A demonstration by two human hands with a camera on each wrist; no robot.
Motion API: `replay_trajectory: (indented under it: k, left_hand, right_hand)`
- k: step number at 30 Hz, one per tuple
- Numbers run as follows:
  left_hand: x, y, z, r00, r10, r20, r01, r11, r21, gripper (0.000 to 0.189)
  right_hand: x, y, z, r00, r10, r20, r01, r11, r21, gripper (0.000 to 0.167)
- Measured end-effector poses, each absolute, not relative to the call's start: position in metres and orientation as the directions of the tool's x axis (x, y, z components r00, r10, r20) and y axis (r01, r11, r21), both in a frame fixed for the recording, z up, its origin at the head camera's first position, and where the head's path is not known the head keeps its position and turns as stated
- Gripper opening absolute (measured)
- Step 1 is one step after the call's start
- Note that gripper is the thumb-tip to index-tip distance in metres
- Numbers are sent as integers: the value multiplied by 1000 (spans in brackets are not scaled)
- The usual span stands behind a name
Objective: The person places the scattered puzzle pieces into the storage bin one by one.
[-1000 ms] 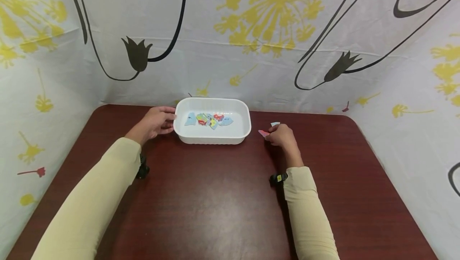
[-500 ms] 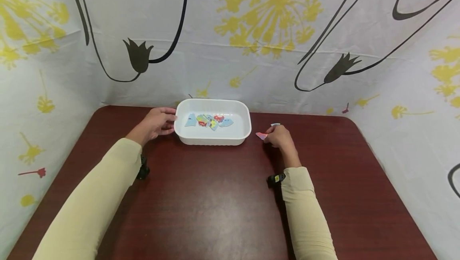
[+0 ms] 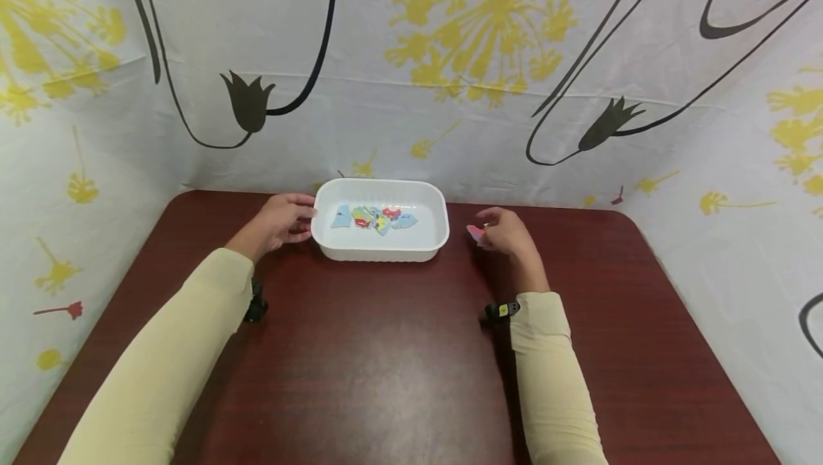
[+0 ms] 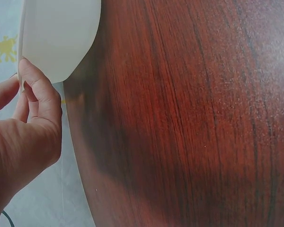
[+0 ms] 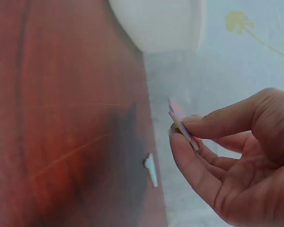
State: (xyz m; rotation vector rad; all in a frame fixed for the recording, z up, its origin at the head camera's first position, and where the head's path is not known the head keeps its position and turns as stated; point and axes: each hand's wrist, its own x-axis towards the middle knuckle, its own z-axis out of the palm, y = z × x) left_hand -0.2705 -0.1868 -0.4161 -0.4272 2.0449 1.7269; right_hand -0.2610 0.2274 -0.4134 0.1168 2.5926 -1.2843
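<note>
My left hand [image 3: 278,221] grips the left rim of a white plastic tray [image 3: 379,253]; in the left wrist view its fingers [image 4: 41,92] pinch the tray's edge. Inside the tray lie several flat, irregular, printed puzzle pieces [image 3: 341,216] in light blue, yellow, green and red. To the tray's right, my right hand [image 3: 509,236] pinches a small red and pink puzzle piece [image 3: 474,233] between thumb and fingers, held above the table. In the right wrist view, a light blue puzzle piece [image 5: 151,169] lies on the table near the far edge, below the hand.
The dark reddish wooden table [image 3: 373,365] carries the tray near its back edge. A white cloth [image 3: 386,136] with yellow and dark flower prints hangs behind and along both sides. Each wrist wears a small black camera [image 3: 500,311].
My right hand, still pinching the red and pink puzzle piece, has lifted and shifted slightly away from me. The left hand keeps its hold on the tray, which stays put.
</note>
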Motion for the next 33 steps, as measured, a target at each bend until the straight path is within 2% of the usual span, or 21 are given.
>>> replay_trajectory:
  k: [3, 6, 10, 16, 23, 29, 33]
  left_hand:
    - [-271, -187, -416, -861, 38, -507, -494, 175, 852, 43]
    - [-270, -187, -417, -859, 34, -510, -498, 172, 850, 43]
    - [-271, -186, -417, -859, 30, -511, -498, 178, 849, 43]
    - [-272, -188, -418, -860, 40, -509, -495, 179, 850, 43]
    - [-273, -187, -418, -861, 35, -508, -495, 180, 850, 43]
    - [-274, -187, -418, -858, 28, -513, -500, 179, 847, 43]
    - [-274, -187, -419, -855, 24, -518, -506, 177, 844, 43]
  right_hand:
    - [-263, 228, -410, -967, -84, -242, 143, 606, -782, 63]
    - [-265, 227, -410, -957, -135, -258, 149, 534, -832, 65]
    - [-266, 224, -409, -944, -172, -281, 199, 384, -902, 56]
    - [-268, 219, -404, -947, -147, -285, 244, 246, -938, 37]
    - [-273, 210, -398, -941, -174, -291, 271, 129, -954, 39]
    - [-274, 193, -393, -937, -176, -302, 298, 47, -953, 25]
    - [-274, 180, -391, -932, -194, -307, 309, 18, -951, 33]
